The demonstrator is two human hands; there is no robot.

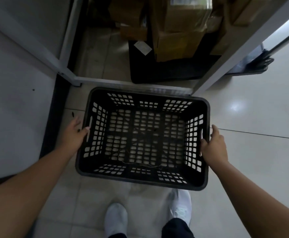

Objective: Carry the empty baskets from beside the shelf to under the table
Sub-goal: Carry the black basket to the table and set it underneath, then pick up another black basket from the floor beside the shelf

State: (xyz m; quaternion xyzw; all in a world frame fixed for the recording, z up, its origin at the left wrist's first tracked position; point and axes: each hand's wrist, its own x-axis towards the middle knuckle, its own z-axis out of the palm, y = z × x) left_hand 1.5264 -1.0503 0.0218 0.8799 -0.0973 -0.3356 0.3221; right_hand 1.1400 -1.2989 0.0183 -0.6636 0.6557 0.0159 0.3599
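A black plastic basket [143,179] with slotted walls and floor is straight below me, empty apart from a thin thread on its bottom. My left hand [76,134] is pressed against its left short wall by the handle slot, fingers partly spread. My right hand [215,145] wraps the rim by the right handle slot. The basket's far edge lies just in front of the table's white metal frame [116,81]. I cannot tell whether the basket rests on the tiled floor or hangs a little above it.
Under the table stand stacked cardboard boxes [178,31] and a black box [157,69]. White table legs [226,54] flank the opening. A grey wall with a dark skirting [52,117] runs along the left. My white shoes [116,219] are just behind the basket.
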